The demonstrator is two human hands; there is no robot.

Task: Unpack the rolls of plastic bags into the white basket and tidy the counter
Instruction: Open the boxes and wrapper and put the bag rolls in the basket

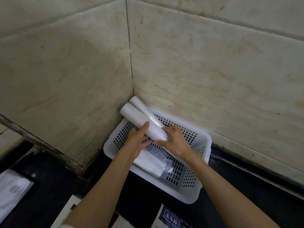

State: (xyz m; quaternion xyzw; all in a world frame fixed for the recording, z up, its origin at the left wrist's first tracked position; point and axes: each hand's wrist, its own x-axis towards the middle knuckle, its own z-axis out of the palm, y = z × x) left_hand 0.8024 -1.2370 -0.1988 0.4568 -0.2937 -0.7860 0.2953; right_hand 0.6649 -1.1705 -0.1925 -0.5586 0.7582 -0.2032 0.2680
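Observation:
Two white rolls of plastic bags (pixel 138 117) are held side by side, tilted up toward the wall corner above the white perforated basket (pixel 199 145). My left hand (pixel 137 139) grips the nearer roll from the left. My right hand (pixel 175 139) holds the lower ends of the rolls from the right. Inside the basket lies a flat white pack in clear plastic wrap (pixel 153 163), partly hidden under my arms.
The basket sits on a black counter (pixel 246 198) pushed into the corner of two beige tiled walls. Clear plastic wrapping (pixel 11 188) lies at the left edge. Printed packaging with a blue label (pixel 171 218) lies at the front.

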